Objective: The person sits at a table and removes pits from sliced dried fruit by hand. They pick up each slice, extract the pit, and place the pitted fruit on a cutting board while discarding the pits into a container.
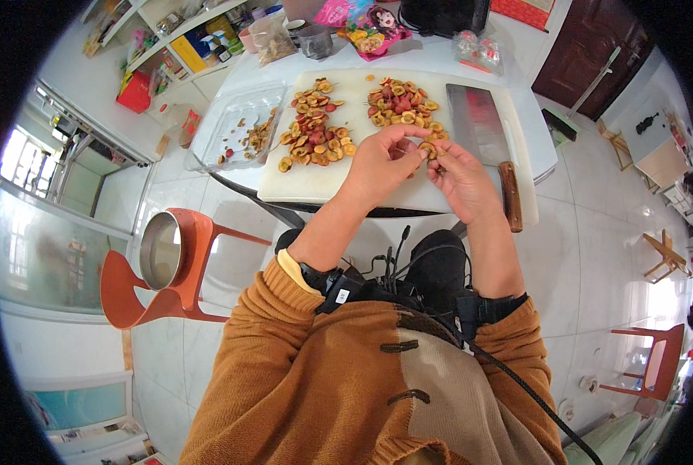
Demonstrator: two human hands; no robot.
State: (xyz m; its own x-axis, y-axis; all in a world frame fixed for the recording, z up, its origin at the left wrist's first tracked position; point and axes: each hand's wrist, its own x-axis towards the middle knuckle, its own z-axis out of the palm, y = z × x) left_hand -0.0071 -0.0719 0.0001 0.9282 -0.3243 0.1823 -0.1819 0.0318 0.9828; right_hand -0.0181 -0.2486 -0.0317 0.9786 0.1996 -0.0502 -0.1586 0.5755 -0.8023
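My left hand point(378, 164) and my right hand point(466, 182) meet above the front of a white cutting board point(320, 189). A piece of cut fruit point(427, 152), small and yellow-fleshed, is pinched between the fingertips of both. Just beyond my hands lies a pile of halved red-skinned fruit point(402, 102), perhaps hawthorn or crab apple. A second pile of halves point(314, 131) spreads along the board's left part. To the right rests a cleaver point(475, 122), its wooden handle point(510, 197) towards me. My curled fingers partly hide the held piece.
Left of the board, a clear plastic tray point(221, 119) contains fruit scraps. Bags, a dark cup point(315, 42) and a colourful snack bag point(375, 32) stand at the table's back. An orange chair point(192, 261) bearing a metal pot point(160, 250) is at my left.
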